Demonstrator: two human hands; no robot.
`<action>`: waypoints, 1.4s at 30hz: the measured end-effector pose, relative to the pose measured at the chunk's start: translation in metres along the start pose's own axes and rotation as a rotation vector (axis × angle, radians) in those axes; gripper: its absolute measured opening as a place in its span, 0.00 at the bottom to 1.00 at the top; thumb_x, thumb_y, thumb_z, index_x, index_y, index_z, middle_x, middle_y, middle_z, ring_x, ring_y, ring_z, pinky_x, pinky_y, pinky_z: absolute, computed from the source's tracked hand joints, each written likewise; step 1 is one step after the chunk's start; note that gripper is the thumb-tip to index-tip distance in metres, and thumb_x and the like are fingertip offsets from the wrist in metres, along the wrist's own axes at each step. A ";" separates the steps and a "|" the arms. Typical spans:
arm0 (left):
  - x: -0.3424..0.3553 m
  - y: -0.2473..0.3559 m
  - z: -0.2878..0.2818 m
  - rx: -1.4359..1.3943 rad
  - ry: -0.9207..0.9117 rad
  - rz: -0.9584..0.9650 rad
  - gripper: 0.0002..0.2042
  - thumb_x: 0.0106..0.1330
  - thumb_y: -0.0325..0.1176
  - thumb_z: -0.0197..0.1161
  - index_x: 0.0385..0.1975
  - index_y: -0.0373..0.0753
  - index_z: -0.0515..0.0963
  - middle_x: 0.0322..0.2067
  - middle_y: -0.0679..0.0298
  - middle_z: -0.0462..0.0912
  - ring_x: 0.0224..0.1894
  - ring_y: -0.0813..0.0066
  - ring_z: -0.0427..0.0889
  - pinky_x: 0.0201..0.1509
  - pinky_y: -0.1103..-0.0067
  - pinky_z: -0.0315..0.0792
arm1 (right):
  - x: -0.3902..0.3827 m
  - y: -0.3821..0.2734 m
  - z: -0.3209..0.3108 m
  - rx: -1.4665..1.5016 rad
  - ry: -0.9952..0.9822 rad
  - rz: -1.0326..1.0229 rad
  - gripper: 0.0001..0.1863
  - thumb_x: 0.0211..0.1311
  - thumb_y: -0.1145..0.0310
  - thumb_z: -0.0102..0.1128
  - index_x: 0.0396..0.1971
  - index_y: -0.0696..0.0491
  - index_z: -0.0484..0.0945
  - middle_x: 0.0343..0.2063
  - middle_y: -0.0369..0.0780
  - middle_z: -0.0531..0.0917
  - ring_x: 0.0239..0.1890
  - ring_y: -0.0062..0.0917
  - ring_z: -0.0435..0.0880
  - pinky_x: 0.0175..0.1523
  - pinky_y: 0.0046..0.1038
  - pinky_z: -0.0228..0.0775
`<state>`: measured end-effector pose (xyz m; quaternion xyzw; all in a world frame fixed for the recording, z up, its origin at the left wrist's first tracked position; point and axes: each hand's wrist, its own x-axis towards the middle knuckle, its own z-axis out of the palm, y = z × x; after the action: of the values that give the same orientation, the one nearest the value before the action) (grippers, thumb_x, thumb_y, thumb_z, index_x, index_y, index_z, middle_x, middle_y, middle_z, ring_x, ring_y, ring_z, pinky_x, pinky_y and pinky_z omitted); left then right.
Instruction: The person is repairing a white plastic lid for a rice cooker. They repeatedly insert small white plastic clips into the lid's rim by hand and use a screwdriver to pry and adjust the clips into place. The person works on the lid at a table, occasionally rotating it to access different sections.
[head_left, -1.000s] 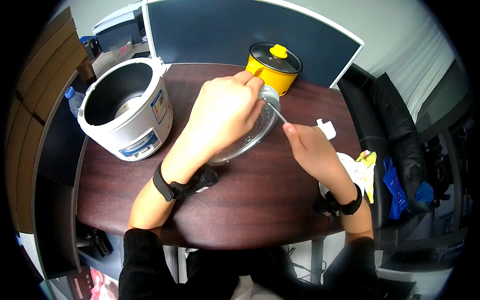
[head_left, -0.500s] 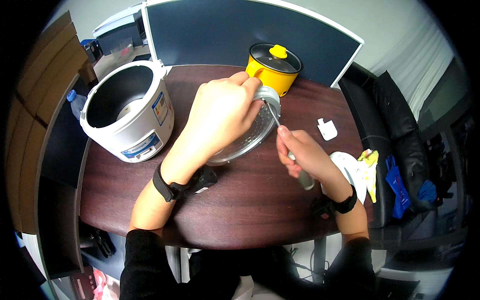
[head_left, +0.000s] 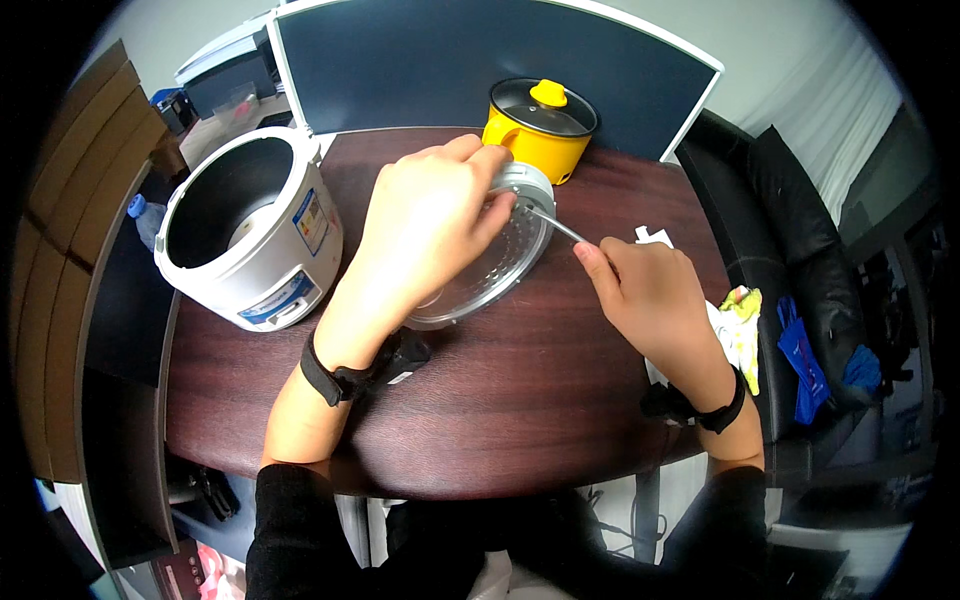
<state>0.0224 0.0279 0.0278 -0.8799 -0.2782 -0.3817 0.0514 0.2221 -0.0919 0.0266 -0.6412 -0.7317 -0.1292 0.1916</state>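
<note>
**Right hand's slim tool points up-left into the lid that the left hand pins**

Right hand (head_left: 650,290) is clenched around a thin metal tool (head_left: 555,225), likely a small screwdriver, its handle hidden in the fist. The shaft's long axis runs from the fist up and to the left, and its tip meets the round metal inner lid (head_left: 500,270) near that lid's far rim. Left hand (head_left: 430,225) lies spread over the lid from the near-left side, fingers curled on its far edge, holding it against the dark wooden table (head_left: 520,400). So the lid lies left of the right hand and under the left one; the left hand is the nearer. An open white rice cooker (head_left: 250,235) stands to the left, a small yellow pot (head_left: 540,125) just behind the lid.
</note>
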 end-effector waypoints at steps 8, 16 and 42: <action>0.000 0.007 -0.003 -0.014 -0.019 -0.006 0.12 0.58 0.34 0.68 0.40 0.38 0.81 0.32 0.58 0.82 0.34 0.58 0.84 0.38 0.69 0.78 | 0.006 -0.002 0.005 0.041 -0.025 0.051 0.23 0.71 0.56 0.54 0.17 0.54 0.78 0.13 0.47 0.78 0.17 0.41 0.81 0.25 0.38 0.72; 0.001 0.004 -0.002 -0.054 -0.046 -0.016 0.12 0.58 0.34 0.69 0.40 0.37 0.81 0.32 0.58 0.83 0.30 0.60 0.84 0.35 0.71 0.77 | 0.013 0.009 0.013 0.352 -0.219 0.131 0.29 0.75 0.53 0.47 0.16 0.57 0.79 0.15 0.49 0.79 0.17 0.43 0.79 0.26 0.39 0.73; -0.001 0.014 -0.002 0.010 -0.014 -0.026 0.13 0.58 0.32 0.69 0.41 0.35 0.80 0.32 0.55 0.83 0.31 0.55 0.85 0.35 0.69 0.77 | 0.001 0.007 0.043 1.862 -0.895 0.502 0.28 0.78 0.44 0.33 0.21 0.47 0.63 0.11 0.29 0.61 0.07 0.13 0.58 0.13 0.20 0.59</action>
<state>0.0278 0.0145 0.0302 -0.8787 -0.2919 -0.3746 0.0489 0.2239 -0.0715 -0.0120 -0.3635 -0.3928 0.7727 0.3413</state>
